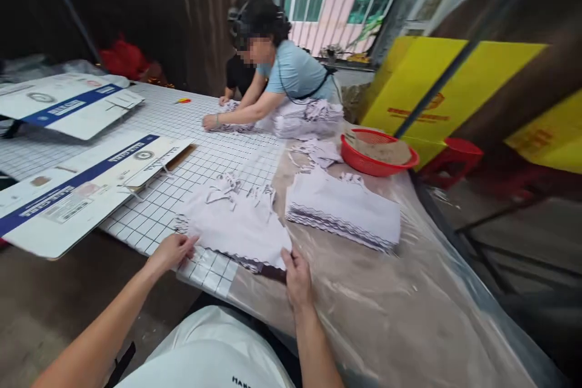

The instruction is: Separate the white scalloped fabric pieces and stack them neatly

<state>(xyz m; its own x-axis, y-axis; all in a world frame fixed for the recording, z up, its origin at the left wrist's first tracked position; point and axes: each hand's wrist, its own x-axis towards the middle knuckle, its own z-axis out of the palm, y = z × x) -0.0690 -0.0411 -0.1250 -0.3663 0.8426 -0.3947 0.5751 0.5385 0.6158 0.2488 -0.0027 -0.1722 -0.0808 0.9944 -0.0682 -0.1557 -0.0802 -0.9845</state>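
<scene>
A stack of pale lilac fabric bags [234,227] with scalloped edges lies on the table's near edge. My left hand [173,250] pinches the stack's near left corner, fingers closed on the cloth. My right hand [296,276] grips the stack's near right corner, thumb on top. A second, neater stack of the same bags [345,209] sits just to the right on the plastic sheet.
Flattened printed cartons [86,188] lie at left on the gridded table top [213,151]. A red basket [379,154] stands at the back right. Across the table a person in a blue shirt [291,73] leans over another pile of bags [304,118]. Yellow boards [436,91] stand at the right.
</scene>
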